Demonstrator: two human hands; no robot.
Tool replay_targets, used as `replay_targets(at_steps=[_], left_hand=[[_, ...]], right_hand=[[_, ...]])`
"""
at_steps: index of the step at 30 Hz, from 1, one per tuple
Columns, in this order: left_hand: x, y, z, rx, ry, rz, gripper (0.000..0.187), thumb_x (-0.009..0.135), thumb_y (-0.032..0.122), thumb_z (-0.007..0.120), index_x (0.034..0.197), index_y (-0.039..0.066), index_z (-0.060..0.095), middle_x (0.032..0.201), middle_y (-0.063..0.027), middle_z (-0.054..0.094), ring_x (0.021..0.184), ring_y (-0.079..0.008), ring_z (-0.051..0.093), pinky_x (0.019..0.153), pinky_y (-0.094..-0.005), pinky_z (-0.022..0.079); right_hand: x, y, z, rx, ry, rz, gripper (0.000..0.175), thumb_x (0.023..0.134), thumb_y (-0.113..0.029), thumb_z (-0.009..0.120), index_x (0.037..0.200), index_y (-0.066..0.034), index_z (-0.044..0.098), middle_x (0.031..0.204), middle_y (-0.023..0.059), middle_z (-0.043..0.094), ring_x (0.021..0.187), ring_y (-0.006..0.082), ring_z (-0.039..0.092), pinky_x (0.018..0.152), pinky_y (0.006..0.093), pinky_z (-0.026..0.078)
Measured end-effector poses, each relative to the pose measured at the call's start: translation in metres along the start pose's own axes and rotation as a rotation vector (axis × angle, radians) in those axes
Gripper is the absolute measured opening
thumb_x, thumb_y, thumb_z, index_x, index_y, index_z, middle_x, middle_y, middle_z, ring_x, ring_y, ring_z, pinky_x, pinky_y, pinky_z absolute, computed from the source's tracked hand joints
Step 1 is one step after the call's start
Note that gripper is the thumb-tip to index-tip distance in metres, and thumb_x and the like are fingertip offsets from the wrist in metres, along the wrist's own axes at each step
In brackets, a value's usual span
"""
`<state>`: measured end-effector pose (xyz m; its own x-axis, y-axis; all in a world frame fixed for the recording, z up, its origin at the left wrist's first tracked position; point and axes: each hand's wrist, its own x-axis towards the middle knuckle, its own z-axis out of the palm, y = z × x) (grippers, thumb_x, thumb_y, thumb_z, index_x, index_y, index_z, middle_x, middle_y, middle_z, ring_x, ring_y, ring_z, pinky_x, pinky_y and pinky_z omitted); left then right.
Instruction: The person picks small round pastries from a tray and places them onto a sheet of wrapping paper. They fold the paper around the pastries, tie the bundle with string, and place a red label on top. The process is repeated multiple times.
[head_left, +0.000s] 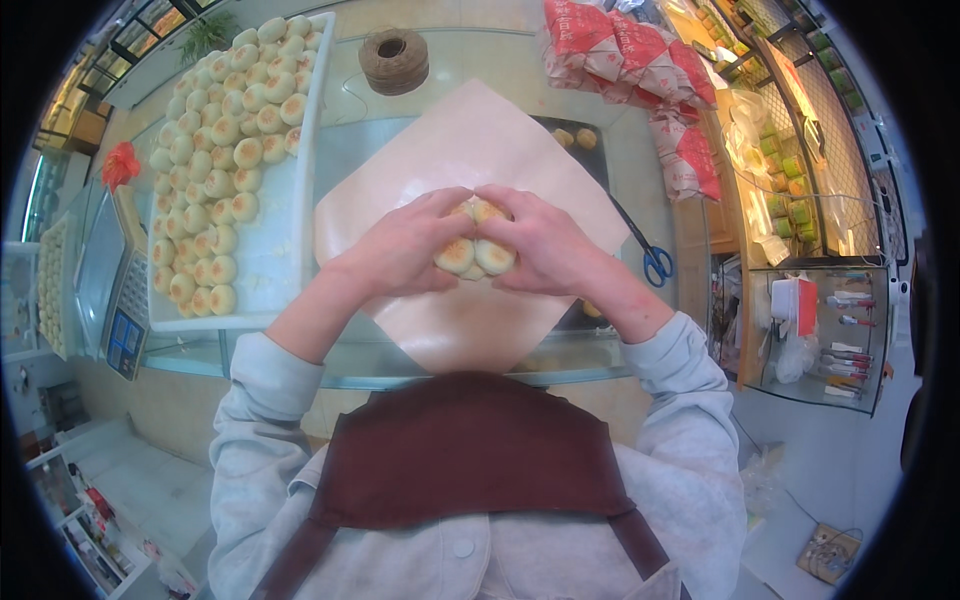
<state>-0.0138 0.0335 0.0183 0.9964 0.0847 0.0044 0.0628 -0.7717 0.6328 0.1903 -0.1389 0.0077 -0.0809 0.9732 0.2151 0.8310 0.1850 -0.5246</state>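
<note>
A small cluster of round baked pastries (474, 255) with browned tops sits over the middle of a sheet of wrapping paper (480, 142). My left hand (420, 244) curls around the cluster's left side, and my right hand (536, 244) cups it from the right. My fingertips almost meet at the far side and cover part of the pastries. The paper lies diamond-wise on a glass counter, one corner towards my apron. To the left, a white tray (281, 300) holds many more such pastries (225, 127) in stacked rows.
A roll of brown twine (394, 64) stands at the back. Blue-handled scissors (657, 264) lie right of the paper, near a dark tray (592, 161) partly under it. Red-and-white wrapped packages (622, 52) are piled at back right. A scale (127, 315) stands at far left.
</note>
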Motion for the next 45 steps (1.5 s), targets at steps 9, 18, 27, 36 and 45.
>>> replay_targets(at_steps=[9,18,27,36,45], left_hand=[[-0.021,0.026,-0.011,0.03,0.183,-0.013,0.068,0.074,0.021,0.099,0.132,0.007,0.067,0.155,-0.0205,0.06,0.14,-0.0429,0.061,0.114,-0.0489,0.055],[-0.06,0.052,0.086,-0.176,0.071,0.001,0.04,0.079,0.014,0.087,0.114,0.006,0.068,0.116,-0.0153,0.067,0.11,-0.0385,0.068,0.092,-0.0488,0.058],[-0.039,0.033,0.119,0.004,0.091,-0.097,0.013,0.079,0.002,0.072,0.092,0.003,0.072,0.092,-0.0165,0.071,0.091,-0.0393,0.071,0.081,-0.0486,0.058],[-0.039,0.033,0.113,-0.047,0.085,-0.111,0.012,0.086,0.0,0.067,0.092,0.001,0.077,0.091,-0.0196,0.074,0.092,-0.0408,0.073,0.085,-0.0503,0.06],[-0.042,0.035,0.11,-0.131,0.1,-0.149,0.013,0.089,0.005,0.071,0.099,0.002,0.078,0.091,-0.016,0.075,0.088,-0.0348,0.074,0.082,-0.0442,0.06]], right_hand=[[-0.023,-0.015,-0.027,-0.089,0.162,0.109,0.05,0.077,-0.021,0.088,0.124,-0.0091,0.074,0.141,0.0175,0.07,0.122,0.038,0.071,0.103,0.0472,0.06],[-0.143,-0.058,0.023,0.325,0.109,0.946,0.024,0.093,-0.022,0.087,0.094,-0.0038,0.072,0.075,0.0041,0.071,0.069,0.015,0.067,0.066,0.0327,0.054],[-0.173,-0.085,0.056,0.427,0.355,0.873,0.021,0.09,-0.015,0.086,0.102,-0.0037,0.072,0.091,0.009,0.075,0.076,0.0215,0.073,0.071,0.0348,0.058],[-0.145,-0.095,0.074,-0.015,0.365,0.466,0.035,0.075,-0.011,0.092,0.105,-0.0104,0.074,0.11,0.0057,0.07,0.105,0.0317,0.069,0.086,0.0431,0.059],[-0.122,-0.089,0.094,-0.148,0.363,0.081,0.025,0.078,-0.014,0.089,0.1,-0.0115,0.078,0.116,0.0063,0.073,0.105,0.0276,0.07,0.088,0.043,0.054]])
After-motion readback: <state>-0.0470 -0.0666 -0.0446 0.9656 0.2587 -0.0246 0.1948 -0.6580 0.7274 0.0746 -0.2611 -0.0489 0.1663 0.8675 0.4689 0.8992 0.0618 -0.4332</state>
